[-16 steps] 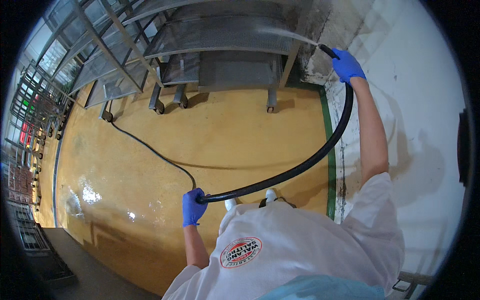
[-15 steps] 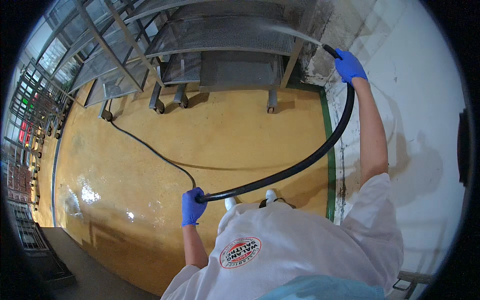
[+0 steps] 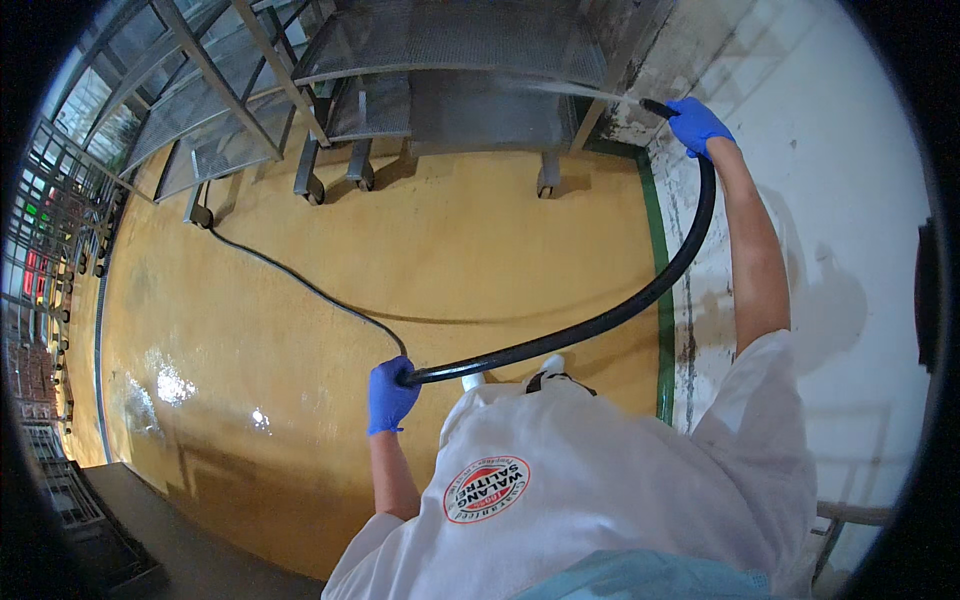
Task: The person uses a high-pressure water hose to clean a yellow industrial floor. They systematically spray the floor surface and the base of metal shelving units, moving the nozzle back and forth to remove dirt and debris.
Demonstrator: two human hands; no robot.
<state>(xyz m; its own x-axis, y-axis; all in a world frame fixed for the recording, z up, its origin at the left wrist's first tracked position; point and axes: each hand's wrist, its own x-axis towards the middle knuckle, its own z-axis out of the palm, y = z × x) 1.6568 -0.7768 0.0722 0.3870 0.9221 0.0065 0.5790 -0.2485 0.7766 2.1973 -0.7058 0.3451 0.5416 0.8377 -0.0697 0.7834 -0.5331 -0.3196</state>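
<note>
A thick black hose (image 3: 600,322) bows in a wide curve between my two blue-gloved hands. Close to its spraying end, my right hand (image 3: 697,127) is closed round it, beside the white wall. A thin jet of water (image 3: 585,91) leaves the tip leftward, toward the shelves of a metal rack (image 3: 470,45). Lower and to the left, my left hand (image 3: 391,394) grips the hose at waist height. From that hand a thinner-looking length of hose (image 3: 300,283) runs over the floor to the rack's wheels.
The yellow floor (image 3: 450,240) has shiny wet patches at left. A green strip (image 3: 657,250) edges it below the stained white wall (image 3: 830,180). More wheeled racks (image 3: 215,125) stand at upper left and along the far left. A dark grey surface (image 3: 190,540) lies at lower left.
The racks sit slightly higher in the picture. My right hand and the hose tip have dipped a little, and the jet now points lower on the rack. Both hands keep their hold.
</note>
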